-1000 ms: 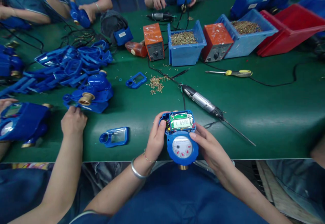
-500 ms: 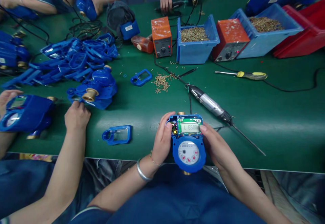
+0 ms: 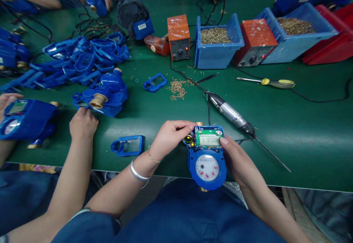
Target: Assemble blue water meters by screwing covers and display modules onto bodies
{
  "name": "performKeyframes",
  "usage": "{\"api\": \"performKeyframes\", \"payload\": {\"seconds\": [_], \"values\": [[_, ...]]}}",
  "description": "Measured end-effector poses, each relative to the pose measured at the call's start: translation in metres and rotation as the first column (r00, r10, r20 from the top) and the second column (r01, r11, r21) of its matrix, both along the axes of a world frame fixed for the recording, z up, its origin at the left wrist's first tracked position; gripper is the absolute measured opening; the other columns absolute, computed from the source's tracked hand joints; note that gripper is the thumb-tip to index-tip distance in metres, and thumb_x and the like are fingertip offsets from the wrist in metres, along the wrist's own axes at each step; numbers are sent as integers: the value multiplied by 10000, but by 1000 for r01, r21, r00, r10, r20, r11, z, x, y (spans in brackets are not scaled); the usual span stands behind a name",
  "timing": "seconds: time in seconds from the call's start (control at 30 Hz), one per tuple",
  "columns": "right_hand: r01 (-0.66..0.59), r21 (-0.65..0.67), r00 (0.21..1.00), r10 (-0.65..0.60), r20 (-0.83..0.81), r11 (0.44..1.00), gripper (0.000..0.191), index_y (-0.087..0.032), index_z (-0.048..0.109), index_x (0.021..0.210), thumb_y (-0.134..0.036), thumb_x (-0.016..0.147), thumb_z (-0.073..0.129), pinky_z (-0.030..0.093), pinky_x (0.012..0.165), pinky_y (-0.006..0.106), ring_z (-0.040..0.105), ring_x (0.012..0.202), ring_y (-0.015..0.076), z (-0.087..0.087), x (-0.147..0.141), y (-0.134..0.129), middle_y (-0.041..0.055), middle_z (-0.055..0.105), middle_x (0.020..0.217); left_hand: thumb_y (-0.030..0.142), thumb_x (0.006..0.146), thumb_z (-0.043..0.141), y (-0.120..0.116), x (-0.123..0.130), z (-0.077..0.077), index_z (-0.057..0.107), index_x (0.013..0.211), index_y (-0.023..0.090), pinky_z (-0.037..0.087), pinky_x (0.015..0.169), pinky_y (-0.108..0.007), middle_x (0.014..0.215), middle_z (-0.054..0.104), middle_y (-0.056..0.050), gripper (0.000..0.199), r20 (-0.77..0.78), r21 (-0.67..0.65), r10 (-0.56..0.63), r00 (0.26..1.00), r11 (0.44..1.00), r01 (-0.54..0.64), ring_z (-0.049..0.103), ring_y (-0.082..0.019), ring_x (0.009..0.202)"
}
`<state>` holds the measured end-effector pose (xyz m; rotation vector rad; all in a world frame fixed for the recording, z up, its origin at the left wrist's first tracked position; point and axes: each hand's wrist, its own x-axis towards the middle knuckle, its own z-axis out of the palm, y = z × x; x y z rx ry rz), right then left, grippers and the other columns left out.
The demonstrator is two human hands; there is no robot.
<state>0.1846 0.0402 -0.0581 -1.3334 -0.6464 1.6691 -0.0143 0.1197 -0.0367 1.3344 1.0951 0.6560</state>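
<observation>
A blue water meter (image 3: 207,179) with brass ends sits upright at the table's front edge. Its upper case is uncovered and shows a green circuit board with a lit number display; the round dial lies below. My right hand (image 3: 238,158) grips the meter's right side, thumb beside the display. At the case's upper left corner, my left hand (image 3: 171,136) has its thumb and fingers closed together on the rim, just above some wires. Whether a small part is between those fingertips is hidden. A blue cover frame (image 3: 127,145) lies left of my left hand.
An electric screwdriver (image 3: 231,114) lies behind the meter, with a yellow-handled screwdriver (image 3: 275,83) farther right. Loose screws (image 3: 178,88) are spread near another cover frame (image 3: 155,82). Blue screw bins (image 3: 217,57) and orange power boxes (image 3: 178,33) stand behind. A co-worker's hand (image 3: 83,123) is at left.
My left hand has shifted from the meter's left side to its upper left corner, fingers now closing over the rim. My right hand keeps its hold. The view has moved slightly.
</observation>
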Motion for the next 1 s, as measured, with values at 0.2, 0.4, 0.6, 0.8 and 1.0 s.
{"api": "performKeyframes", "payload": {"seconds": [0.2, 0.4, 0.6, 0.8, 1.0], "values": [[7, 6, 1000, -7, 13, 1000, 433, -279, 613, 1224, -512, 859, 632, 357, 1120, 463, 521, 1259, 280, 0, 0, -1, 33, 608, 1311, 456, 915, 532, 1, 6, -13, 767, 911, 170, 548, 859, -423, 956, 762, -88, 371, -27, -22, 128, 991, 991, -129, 708, -266, 906], [0, -1, 1000, 0, 29, 1000, 448, -285, 607, 1245, -527, 868, 616, 352, 1128, 451, 513, 1276, 269, -1, 2, -2, 24, 601, 1325, 184, 939, 406, 22, -22, -15, 604, 1276, 163, 250, 1176, -546, 1418, 527, -134, 392, -376, 586, 383, 844, 803, -104, 419, -292, 1379], [-49, 0, 993, 49, 107, 999, 524, -301, 573, 1304, -593, 869, 586, 393, 1099, 457, 469, 1321, 281, -4, 9, -4, 16, 553, 1383, 253, 843, 625, -3, -83, 8, 237, 1523, 213, -32, 1175, -629, 1630, 65, -110, 784, -768, 615, 462, 444, 725, 309, -11, -362, 1498], [63, -32, 994, -60, 89, 998, 605, -240, 531, 1312, -625, 850, 598, 430, 1079, 450, 584, 1187, 261, -7, 19, -7, 80, 609, 1300, 511, 764, 687, -57, -156, -18, 112, 1536, 157, 145, 1157, -622, 1596, 186, -191, 1025, -928, 349, 238, 288, 826, 442, 146, -388, 1477], [121, 48, 988, -125, 95, 992, 475, -241, 562, 1244, -490, 853, 665, 443, 1075, 456, 604, 1161, 256, -5, 29, -11, 81, 617, 1280, 415, 849, 562, -71, -191, -37, 175, 1522, 174, 347, 1071, -574, 1555, 304, -181, 813, -960, 212, 109, 259, 886, 413, 301, -384, 1420]]}}
